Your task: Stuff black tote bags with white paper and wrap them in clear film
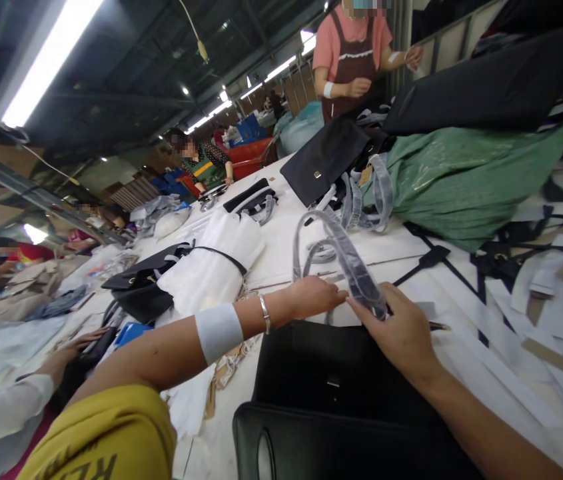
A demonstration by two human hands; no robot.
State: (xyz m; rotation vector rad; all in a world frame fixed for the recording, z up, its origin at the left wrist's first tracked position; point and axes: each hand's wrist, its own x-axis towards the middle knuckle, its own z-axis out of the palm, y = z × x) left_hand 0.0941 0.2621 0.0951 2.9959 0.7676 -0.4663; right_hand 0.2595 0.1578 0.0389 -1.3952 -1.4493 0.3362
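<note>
Fluorescent tubes light a long workshop where a white surface (281, 233) runs from near to far, crowded with leather goods. At the near left a yellow sleeve (106, 433) carries dark printed letters, cut off by the frame edge and unreadable. Beyond it a soft white fabric pouch (216, 260) lies over a small black bag (136, 290). The left hand (314, 297), with a white wristband (218, 331) and a thin metal bangle (264, 313) on its arm, has its grip closed in a pinch on the lower end of the wrapped handle (356, 267), a curved strap sheathed in crinkled clear film. The right hand (401, 330) meets it from the right, its grip closed on the same handle between thumb and fingers. The handle arches above the black handbag (341, 380), smooth matte leather with a small metal clasp, lying on the near side of both hands. At the far end stands a person in a pink shirt (331, 40). Farther right a glossy green plastic sack (461, 180) slumps, and flat white paper strips (511, 320) cover the near right.
</note>
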